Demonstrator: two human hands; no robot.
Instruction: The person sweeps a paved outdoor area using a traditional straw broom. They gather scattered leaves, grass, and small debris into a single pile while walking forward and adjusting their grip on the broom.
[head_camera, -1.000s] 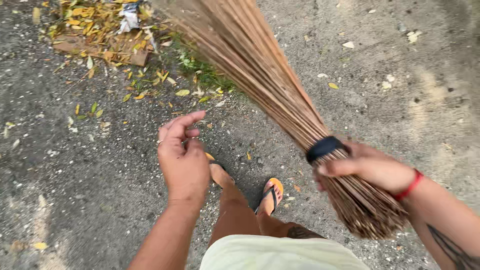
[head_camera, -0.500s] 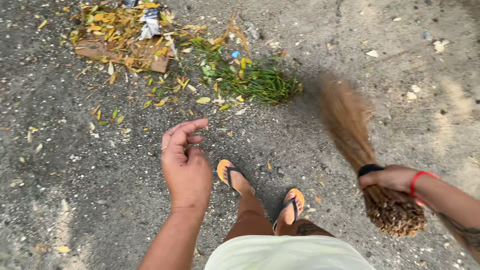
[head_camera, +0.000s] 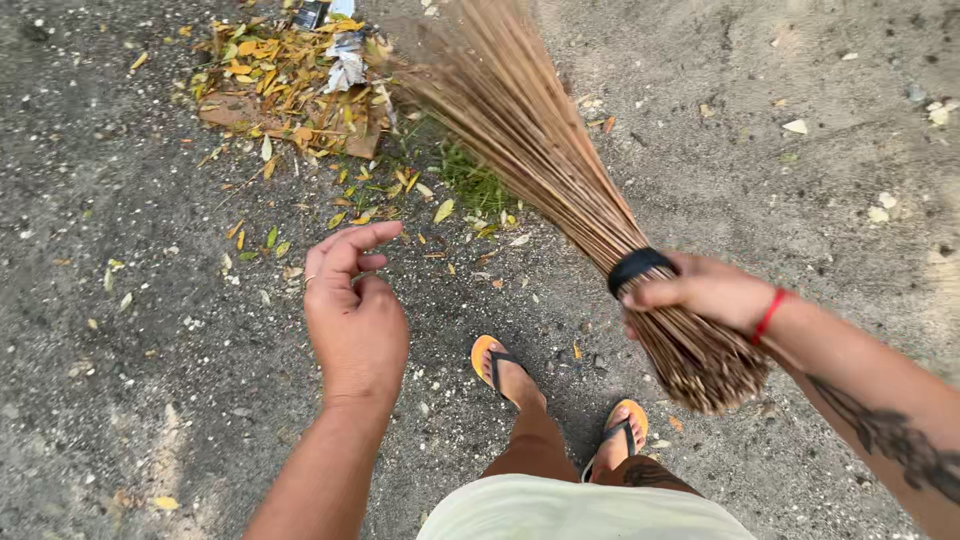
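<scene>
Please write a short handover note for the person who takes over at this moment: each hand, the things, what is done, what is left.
Right hand: shut on the stick broom at its black band, bristles toward the leaf pile.
Left hand: empty, loosely open, above the ground.
Done: leaves, paper scraps and cardboard lie heaped at upper left.
Left: scattered yellow leaves and grass clippings beside the heap.

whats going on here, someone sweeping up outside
A person stands on rough grey ground in orange flip-flops. The right hand grips a stick broom just below its black band, with the bristle tips blurred near a pile of yellow leaves, paper scraps and a piece of cardboard. The left hand holds nothing and hangs in front of the body, fingers loosely curled. Loose leaves and a small green tuft lie between the pile and the feet.
</scene>
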